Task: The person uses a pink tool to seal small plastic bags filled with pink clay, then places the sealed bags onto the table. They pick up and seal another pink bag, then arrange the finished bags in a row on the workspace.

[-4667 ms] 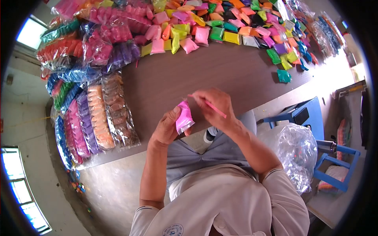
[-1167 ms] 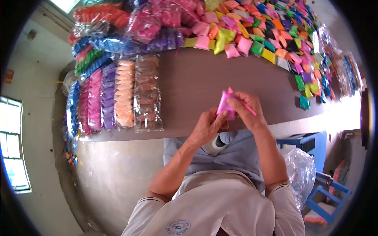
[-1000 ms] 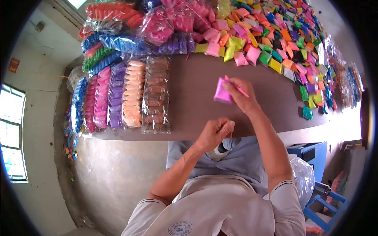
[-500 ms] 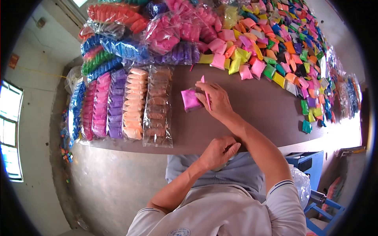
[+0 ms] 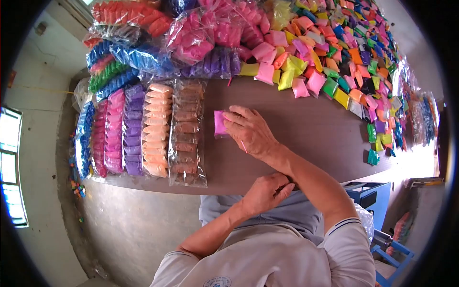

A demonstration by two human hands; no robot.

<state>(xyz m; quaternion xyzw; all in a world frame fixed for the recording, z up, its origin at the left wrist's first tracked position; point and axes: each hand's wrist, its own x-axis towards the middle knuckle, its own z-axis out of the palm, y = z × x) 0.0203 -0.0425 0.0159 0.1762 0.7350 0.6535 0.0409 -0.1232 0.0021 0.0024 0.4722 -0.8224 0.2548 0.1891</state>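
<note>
My right hand is over the brown table, its fingertips at the right edge of a small magenta packet. A thin pink stick pokes out beside the palm; the rest of it is hidden under the hand. My left hand rests at the table's near edge, fingers curled in and thumb alongside, with nothing visible in it. Left of the packet lie long clear bags of brown packets and peach packets.
Purple and pink bags lie farther left. Stacked bags stand at the back. A large heap of loose colourful packets spreads across the back right. A blue frame is below the table at right.
My right hand has turned and lowered over the magenta packet, and the pink stick's upper end is now hidden. The view has shifted slightly. My left hand stays at the table edge.
</note>
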